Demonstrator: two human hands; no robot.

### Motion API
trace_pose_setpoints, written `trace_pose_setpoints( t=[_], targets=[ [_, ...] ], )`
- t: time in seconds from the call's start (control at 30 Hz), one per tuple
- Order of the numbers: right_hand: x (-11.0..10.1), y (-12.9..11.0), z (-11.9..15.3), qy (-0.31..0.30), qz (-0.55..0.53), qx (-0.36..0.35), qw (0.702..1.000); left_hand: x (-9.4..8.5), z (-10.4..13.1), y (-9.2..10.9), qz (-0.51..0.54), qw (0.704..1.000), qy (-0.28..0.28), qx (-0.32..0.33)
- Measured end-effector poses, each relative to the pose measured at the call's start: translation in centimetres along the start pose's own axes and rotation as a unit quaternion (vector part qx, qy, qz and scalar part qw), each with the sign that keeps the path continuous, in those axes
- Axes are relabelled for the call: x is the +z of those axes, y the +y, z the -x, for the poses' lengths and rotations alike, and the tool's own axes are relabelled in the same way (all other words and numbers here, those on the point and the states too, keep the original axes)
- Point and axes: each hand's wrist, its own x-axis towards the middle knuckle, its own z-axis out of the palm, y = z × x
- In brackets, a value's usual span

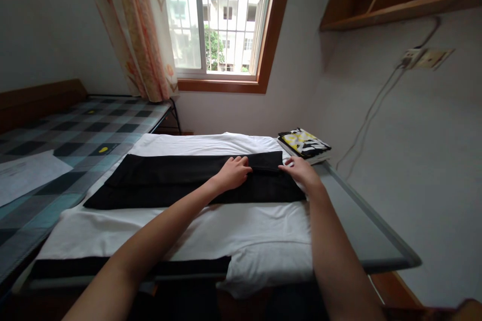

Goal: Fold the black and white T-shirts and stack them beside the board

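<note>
Bright barred window (226,20), flowered curtain (141,35), pale walls (414,160), wooden shelf (406,8), checked bed (90,121)

The only view looks from the person's head, facing forward and down over the bare left hand (234,173) and bare right hand (300,171), near the pale grey rectangular surface (363,220), towards the brown-wood-framed glass window (201,22) farther off.

A long black garment (184,171) lies flat and crosswise over a spread white garment (263,223), its ends slanting, a crease or seam running lengthwise.
</note>
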Motion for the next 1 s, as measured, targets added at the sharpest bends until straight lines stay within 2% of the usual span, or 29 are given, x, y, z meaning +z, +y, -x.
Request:
trace_pose_setpoints(
  t=[0.1, 0.17, 0.3, 0.37, 0.43, 0.63, 0.83, 1.0],
  targets=[
    [-0.1, -0.7, 0.2, 0.013, -0.006, 0.021, 1.000, 0.5, -0.3, 0.0, 0.001, 1.000, 0.018, -0.013],
    [-0.3, -0.9, 0.3, -0.005, -0.028, -0.013, 0.999, 1.0, -0.3, -0.2, 0.010, 0.999, 0.025, -0.020],
    [-1.0, -0.8, 0.9, -0.138, -0.083, -0.092, 0.983, 1.6, -0.5, -0.9, 0.068, 0.997, 0.034, -0.027],
    [-1.4, -0.8, 1.1, -0.201, -0.083, -0.099, 0.971, 1.7, -0.5, -1.1, 0.101, 0.994, 0.040, -0.029],
    [-1.6, -0.7, 1.1, -0.231, -0.081, -0.095, 0.965, 1.9, -0.6, -1.3, 0.126, 0.990, 0.048, -0.034],
    [-1.6, 0.0, 0.8, -0.204, -0.085, -0.059, 0.973, 1.8, -0.7, -1.3, 0.165, 0.979, 0.088, -0.081],
    [-0.8, 0.1, 0.5, -0.211, -0.088, -0.059, 0.972, 1.5, -0.4, -0.9, 0.121, 0.991, 0.021, -0.059],
    [-0.5, 0.1, 0.3, -0.180, -0.119, -0.075, 0.974, 1.3, -0.3, -0.6, 0.089, 0.994, 0.015, -0.060]
  ],
)
